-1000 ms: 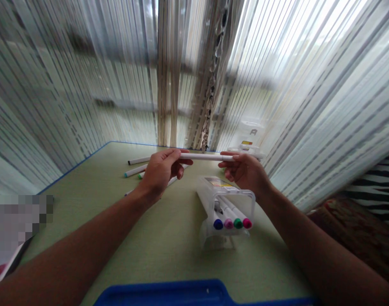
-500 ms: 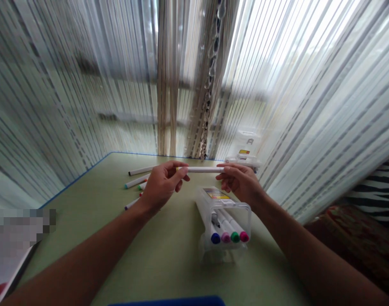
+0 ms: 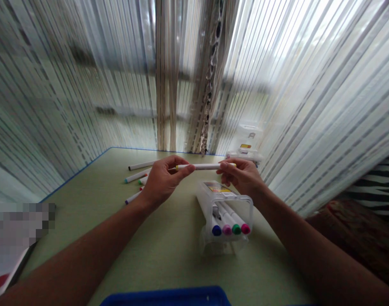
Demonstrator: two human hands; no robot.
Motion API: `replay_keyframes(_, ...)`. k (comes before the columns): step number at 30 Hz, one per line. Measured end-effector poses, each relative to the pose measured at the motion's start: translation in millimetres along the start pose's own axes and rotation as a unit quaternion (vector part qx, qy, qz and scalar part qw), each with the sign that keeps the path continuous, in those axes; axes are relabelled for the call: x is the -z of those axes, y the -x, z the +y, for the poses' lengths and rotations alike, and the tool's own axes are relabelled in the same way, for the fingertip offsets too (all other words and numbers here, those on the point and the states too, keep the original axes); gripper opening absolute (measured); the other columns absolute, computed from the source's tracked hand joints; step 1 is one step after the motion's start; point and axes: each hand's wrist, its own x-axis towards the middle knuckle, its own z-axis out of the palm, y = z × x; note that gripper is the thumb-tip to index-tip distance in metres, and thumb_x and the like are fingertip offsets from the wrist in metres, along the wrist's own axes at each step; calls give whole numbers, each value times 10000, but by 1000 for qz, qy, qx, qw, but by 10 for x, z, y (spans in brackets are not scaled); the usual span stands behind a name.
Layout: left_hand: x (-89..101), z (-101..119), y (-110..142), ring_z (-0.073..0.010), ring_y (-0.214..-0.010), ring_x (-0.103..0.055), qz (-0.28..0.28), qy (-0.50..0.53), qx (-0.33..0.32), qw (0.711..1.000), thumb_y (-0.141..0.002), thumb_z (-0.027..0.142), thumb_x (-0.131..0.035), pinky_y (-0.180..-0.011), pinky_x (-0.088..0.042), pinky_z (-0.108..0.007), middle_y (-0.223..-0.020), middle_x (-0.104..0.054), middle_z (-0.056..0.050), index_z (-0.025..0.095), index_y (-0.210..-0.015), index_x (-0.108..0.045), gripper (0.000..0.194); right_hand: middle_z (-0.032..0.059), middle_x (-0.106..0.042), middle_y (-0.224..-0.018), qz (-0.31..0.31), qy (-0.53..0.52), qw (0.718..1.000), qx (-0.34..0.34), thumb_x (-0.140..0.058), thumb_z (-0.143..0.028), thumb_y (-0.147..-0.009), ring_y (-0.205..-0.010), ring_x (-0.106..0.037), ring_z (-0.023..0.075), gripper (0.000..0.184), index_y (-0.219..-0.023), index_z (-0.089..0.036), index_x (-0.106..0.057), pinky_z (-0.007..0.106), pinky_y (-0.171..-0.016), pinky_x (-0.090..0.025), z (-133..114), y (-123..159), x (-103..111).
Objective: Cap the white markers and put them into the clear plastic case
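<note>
Both hands hold one white marker level above the green table. My left hand pinches its left end, and my right hand pinches its right end, where a yellow tip shows. Just below and in front of my right hand lies a clear plastic marker case on its side, with blue, pink, green and magenta caps facing me. Several loose white markers lie on the table to the left of my left hand.
Sheer striped curtains hang close behind the table on the far and right sides. A small clear box stands at the back right. A blue tray edge shows at the near edge. Zebra-patterned fabric lies to the right.
The marker has shifted slightly right in my hands; its yellow end now shows past my right fingers. The left fingers grip nearer its left tip. The view tilted a little.
</note>
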Motion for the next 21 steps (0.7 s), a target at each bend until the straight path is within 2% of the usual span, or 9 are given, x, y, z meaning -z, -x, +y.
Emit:
replay_keyframes(3, -5, 0, -3, -59, -444, -427, -2, 13, 3, 1000, -704, 421, -824, -417, -295, -201, -606, -617, 3, 122, -851, -702, 355, 49, -744, -679, 4, -8, 1000, -10, -853, -331, -705, -450, -622, 89, 230, -785, -143, -748, 168, -391, -444, -10, 3, -3)
replay_keyframes(9, 3, -18, -25, -53, -428, -455, 6, 67, -1, 998, -758, 384, -780, -417, -339, -211, -727, -685, -38, 112, -929, -713, 327, 77, -759, -699, 16, -38, 998, -53, -832, -356, -703, -451, -627, 105, 285, -866, -134, -764, 179, -387, -434, -38, 3, -12)
replay_keyframes(15, 17, -11, -46, -65, -447, -491, 5, 119, 43, 992, -795, 298, -717, -443, -373, -210, -748, -714, -78, 92, -955, -722, 262, 76, -771, -725, 14, -67, 994, -86, -681, -282, -785, -462, -642, 119, 204, -914, -144, -757, 190, -401, -451, -78, 4, 1)
replay_keyframes(21, 25, 12, -39, -88, -464, -510, 5, 153, 60, 986, -821, 275, -662, -459, -394, -221, -732, -718, -98, 78, -967, -725, 253, 75, -766, -704, 25, -76, 991, -104, -563, -252, -789, -443, -628, 136, 238, -897, -139, -742, 215, -382, -434, -117, -1, -6)
